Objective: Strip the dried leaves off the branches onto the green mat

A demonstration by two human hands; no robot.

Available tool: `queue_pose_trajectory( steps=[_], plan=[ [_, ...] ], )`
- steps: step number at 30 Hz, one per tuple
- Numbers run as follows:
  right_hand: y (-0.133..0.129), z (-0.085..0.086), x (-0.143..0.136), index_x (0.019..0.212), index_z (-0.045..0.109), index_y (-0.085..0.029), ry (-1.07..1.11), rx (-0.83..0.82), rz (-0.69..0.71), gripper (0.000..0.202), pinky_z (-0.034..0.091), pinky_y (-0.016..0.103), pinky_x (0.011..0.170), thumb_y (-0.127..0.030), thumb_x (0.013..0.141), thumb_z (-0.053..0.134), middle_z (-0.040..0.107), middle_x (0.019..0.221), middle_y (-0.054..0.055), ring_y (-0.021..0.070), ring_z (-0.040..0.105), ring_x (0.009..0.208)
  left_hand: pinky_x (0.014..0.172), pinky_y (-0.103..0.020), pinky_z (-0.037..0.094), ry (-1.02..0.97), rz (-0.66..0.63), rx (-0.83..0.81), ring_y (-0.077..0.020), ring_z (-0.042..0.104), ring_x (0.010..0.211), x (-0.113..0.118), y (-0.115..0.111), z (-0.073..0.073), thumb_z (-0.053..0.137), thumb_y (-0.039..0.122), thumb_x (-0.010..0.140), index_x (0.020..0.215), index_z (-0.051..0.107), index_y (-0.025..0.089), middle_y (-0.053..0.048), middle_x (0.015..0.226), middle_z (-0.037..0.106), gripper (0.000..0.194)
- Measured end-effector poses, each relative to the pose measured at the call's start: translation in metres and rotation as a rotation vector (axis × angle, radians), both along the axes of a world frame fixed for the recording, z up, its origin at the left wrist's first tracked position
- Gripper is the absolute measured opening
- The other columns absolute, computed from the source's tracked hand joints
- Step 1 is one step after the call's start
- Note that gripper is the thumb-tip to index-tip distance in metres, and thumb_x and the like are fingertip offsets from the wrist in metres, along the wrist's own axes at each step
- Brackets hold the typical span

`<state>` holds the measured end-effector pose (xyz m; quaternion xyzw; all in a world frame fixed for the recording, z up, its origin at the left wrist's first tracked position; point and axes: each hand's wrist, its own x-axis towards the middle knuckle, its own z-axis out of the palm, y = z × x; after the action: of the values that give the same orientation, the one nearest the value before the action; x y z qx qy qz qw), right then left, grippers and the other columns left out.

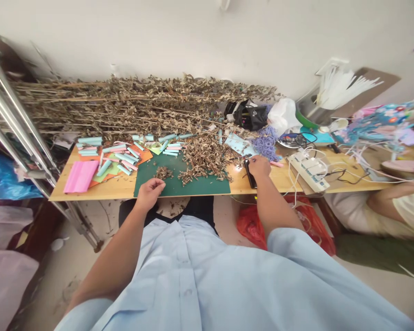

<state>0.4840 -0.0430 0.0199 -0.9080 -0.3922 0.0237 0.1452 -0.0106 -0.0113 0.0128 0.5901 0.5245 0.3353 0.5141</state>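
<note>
My left hand is at the front edge of a green cutting mat, its fingers pinched together beside a small heap of dried leaves. What the pinch holds, if anything, is too small to make out. A larger pile of dried leaves covers the mat's right part. To the right of the mat, my right hand is closed, knuckles up, against a long black object on the wooden table. Its fingertips are hidden, so what they grip does not show.
Dried leafy stalks lie along the wall. Blue and pink paper rolls and a folded pink sheet are at left. Purple yarn, a power strip with cables and a co-worker's arm are at right.
</note>
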Motion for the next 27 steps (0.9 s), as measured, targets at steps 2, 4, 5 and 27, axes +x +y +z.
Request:
queue_pose_trajectory(
  steps=[2, 4, 5, 27],
  plan=[
    [-0.001, -0.002, 0.000, 0.099, 0.076, -0.019, -0.036, 0.042, 0.008, 0.027, 0.046, 0.034, 0.083, -0.027, 0.091, 0.051, 0.066, 0.114, 0.014, 0.0225, 0.061, 0.093, 0.054, -0.021, 0.037, -0.006, -0.004, 0.010, -0.0098, 0.047, 0.057, -0.001, 0.000, -0.001, 0.068, 0.040, 0.079, 0.090, 0.067, 0.016, 0.002, 0.066, 0.057, 0.026],
    [-0.001, -0.003, -0.002, 0.096, 0.076, -0.017, -0.070, 0.126, 0.031, 0.026, 0.047, 0.035, 0.085, -0.024, 0.090, 0.051, 0.064, 0.116, 0.015, 0.0235, 0.060, 0.095, 0.055, -0.021, 0.038, -0.023, -0.015, 0.017, -0.0100, 0.047, 0.057, -0.002, 0.000, -0.002, 0.068, 0.040, 0.080, 0.089, 0.068, 0.017, 0.002, 0.066, 0.057, 0.025],
    [-0.002, -0.002, -0.005, 0.094, 0.075, -0.016, -0.086, 0.182, 0.055, 0.025, 0.047, 0.037, 0.088, -0.023, 0.089, 0.052, 0.063, 0.118, 0.016, 0.0249, 0.060, 0.098, 0.055, -0.021, 0.038, -0.033, -0.021, 0.016, -0.0101, 0.047, 0.057, -0.002, 0.000, -0.002, 0.069, 0.041, 0.079, 0.089, 0.068, 0.017, 0.002, 0.066, 0.057, 0.025],
    [0.011, -0.020, -0.330, 0.096, 0.072, -0.023, 0.905, 0.529, 0.773, 0.017, 0.058, 0.035, 0.075, -0.037, 0.090, 0.064, 0.074, 0.092, 0.005, 0.0190, 0.068, 0.075, 0.050, -0.020, 0.040, -0.452, -0.081, -0.176, -0.0107, 0.062, 0.061, -0.003, 0.004, 0.003, 0.080, 0.043, 0.077, 0.117, 0.063, 0.011, -0.005, 0.077, 0.068, 0.054]
  ],
)
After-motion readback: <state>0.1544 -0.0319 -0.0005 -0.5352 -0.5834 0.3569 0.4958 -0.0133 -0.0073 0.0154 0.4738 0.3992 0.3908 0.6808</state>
